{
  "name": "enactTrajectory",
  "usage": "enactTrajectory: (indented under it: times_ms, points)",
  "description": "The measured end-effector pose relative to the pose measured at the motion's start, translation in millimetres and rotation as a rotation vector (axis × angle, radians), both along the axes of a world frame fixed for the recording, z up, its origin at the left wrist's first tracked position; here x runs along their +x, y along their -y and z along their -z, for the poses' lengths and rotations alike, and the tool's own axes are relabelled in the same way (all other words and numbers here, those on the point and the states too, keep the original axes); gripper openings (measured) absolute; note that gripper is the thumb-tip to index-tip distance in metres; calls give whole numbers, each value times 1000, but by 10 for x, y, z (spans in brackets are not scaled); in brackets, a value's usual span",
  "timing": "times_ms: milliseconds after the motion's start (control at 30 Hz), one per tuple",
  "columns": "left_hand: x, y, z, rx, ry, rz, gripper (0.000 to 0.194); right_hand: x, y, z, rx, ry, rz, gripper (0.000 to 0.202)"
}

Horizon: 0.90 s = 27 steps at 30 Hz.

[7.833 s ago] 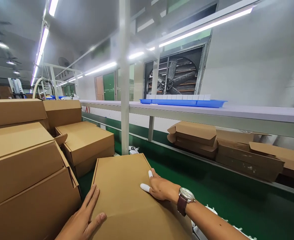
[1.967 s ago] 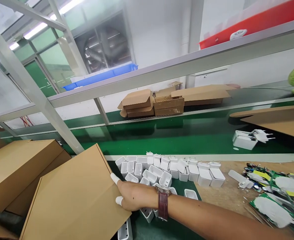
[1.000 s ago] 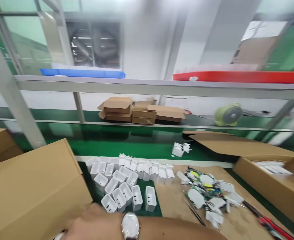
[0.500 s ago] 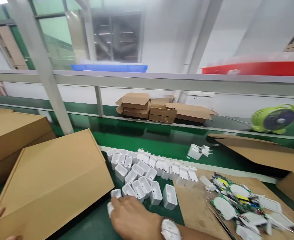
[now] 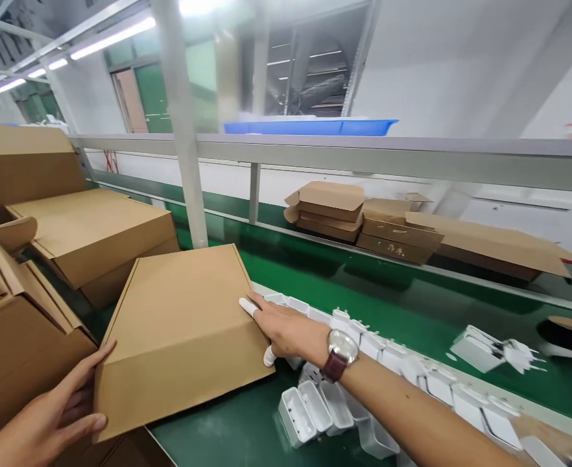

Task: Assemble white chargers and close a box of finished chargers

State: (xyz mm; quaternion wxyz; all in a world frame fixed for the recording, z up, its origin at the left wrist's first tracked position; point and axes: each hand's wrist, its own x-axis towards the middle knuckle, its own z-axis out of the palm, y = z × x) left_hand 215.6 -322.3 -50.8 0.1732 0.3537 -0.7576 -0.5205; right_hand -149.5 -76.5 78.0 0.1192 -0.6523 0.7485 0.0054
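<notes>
A closed brown cardboard box [image 5: 183, 324] lies tilted in front of me, between my two hands. My left hand [image 5: 69, 405] grips its left edge, thumb at the front and fingers along the side. My right hand [image 5: 279, 324] holds the right edge, with white covers on some fingertips and a watch on the wrist. Below the right forearm stand white plastic charger housings [image 5: 296, 415], open side up. The forearm hides part of the group. A row of white plug pieces [image 5: 395, 360] runs along the pale strip behind it.
More cardboard boxes [image 5: 106, 230] are stacked at the left, with an open carton [image 5: 18, 350] nearer me. Flattened boxes [image 5: 332, 204] lie on the shelf behind the green belt [image 5: 325, 275]. A metal post [image 5: 181, 130] rises behind the box. Loose white adapters [image 5: 483, 347] sit at the right.
The view has swung left. My right hand has left the white housings and now holds the box's right edge. My left hand shows more fully on the left edge.
</notes>
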Motion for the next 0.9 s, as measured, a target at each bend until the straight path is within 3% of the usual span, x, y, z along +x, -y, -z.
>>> enactTrajectory:
  times_ms: [100, 200, 267, 400, 600, 767, 900]
  points:
    - [-189, -126, 98, -379, 58, -226, 84, 9, 83, 241, -110, -71, 0, 82]
    - [-292, -228, 169, -541, 85, -265, 74, 11, 86, 344, -165, -75, -12, 80]
    - [-301, -274, 134, -536, 93, -207, 72, 20, 83, 339, -199, -66, -2, 77]
    - [-264, -378, -75, -495, 118, -177, 80, 165, -6, 256, -247, -40, 8, 67]
    - [-126, -605, -270, -493, 125, -236, 70, 621, -477, 278, -271, -117, -16, 63]
    - [-17, -792, -171, -503, 75, -398, 68, 893, -807, 384, -282, -186, -62, 56]
    - [-125, -1024, 51, -263, -273, -703, 74, 849, -774, 239, -250, -65, -100, 44]
